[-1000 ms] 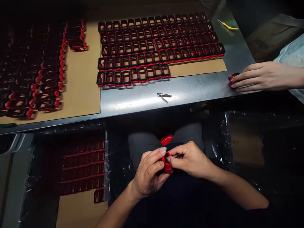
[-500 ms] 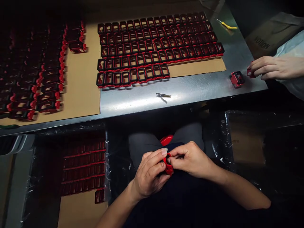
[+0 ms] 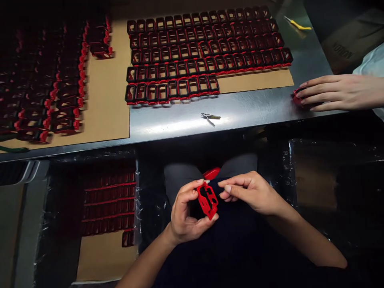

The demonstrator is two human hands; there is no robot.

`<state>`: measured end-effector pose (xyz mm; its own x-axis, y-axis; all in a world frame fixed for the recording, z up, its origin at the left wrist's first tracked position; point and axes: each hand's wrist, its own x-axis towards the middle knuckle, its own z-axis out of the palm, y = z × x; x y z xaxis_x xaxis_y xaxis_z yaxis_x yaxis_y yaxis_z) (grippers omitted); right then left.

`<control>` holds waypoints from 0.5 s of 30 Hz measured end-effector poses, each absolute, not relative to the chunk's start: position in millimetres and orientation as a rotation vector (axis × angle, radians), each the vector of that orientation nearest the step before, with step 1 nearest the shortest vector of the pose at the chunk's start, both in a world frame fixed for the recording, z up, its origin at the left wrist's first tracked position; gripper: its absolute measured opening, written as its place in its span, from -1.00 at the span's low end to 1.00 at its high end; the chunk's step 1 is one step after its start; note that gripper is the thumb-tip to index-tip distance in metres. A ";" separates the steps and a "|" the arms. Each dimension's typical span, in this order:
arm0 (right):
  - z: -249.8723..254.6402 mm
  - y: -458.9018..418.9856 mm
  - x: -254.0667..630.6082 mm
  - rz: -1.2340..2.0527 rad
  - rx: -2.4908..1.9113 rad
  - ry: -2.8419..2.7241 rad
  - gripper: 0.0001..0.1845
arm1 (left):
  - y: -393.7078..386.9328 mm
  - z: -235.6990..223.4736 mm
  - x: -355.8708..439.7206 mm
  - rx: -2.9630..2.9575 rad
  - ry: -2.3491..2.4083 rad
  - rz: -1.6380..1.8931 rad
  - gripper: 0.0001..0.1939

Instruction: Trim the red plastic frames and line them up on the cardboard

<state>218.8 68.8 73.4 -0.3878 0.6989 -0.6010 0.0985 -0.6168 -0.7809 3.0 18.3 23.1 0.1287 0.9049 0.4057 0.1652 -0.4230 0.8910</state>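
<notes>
Metal table beyond, red frame (image 3: 207, 200) between left hand's (image 3: 188, 214) fingertips.

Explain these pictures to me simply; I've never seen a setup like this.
There is no machine here: a person works with bare hands, and one head-worn camera takes every picture, looking forward and down. The left hand holds a red frame. The right hand is beside it, its fingers bent; whether they pinch something tiny, I can't tell. On the metal table lie rows of red-and-black frames on cardboard, a small metal clipper and a yellow-handled tool. Another person's hand covers a red part.
</notes>
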 end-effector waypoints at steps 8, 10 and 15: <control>70.6 64.0 211.5 2.176 -1.367 -1.058 -0.72 | 16.5 19.6 5.8 1.621 1.009 1.336 -0.28; 71.4 63.1 209.7 2.234 -1.318 -1.063 -0.72 | 15.9 17.8 5.7 1.608 0.995 1.336 -0.27; 70.9 62.1 206.3 2.273 -1.315 -1.156 -0.78 | 13.6 14.0 6.5 1.500 0.975 1.341 -0.28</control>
